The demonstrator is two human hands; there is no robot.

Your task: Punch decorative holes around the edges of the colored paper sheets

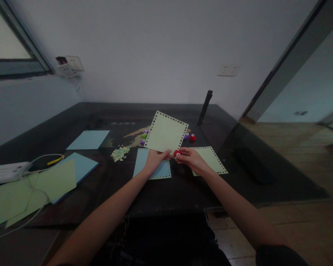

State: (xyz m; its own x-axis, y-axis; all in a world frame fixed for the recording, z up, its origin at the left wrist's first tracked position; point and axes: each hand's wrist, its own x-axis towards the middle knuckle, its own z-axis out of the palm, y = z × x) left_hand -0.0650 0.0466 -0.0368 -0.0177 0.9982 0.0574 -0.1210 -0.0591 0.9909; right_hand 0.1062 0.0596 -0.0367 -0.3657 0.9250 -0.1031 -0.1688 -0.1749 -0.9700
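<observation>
My left hand (156,160) grips the lower edge of a pale green sheet of paper (166,131), held up and tilted above the table. Small cut-outs line its left, top and right edges. In my right hand (192,158) is a small red craft paper punch (177,153), set at the sheet's lower right corner. Beneath my left hand lies a blue sheet (152,170) with punched edges. Another punched green sheet (211,159) lies under my right wrist. Behind the raised sheet stand a second red punch (192,137), a purple punch (186,136) and a green punch (144,136).
A heap of punched-out paper bits (120,153) lies left of centre. Blue paper (89,139), more green sheets (44,184), a cable and a white power strip (8,173) occupy the left side. A black upright stick (205,107) stands at the back right; a dark flat object (252,165) lies right.
</observation>
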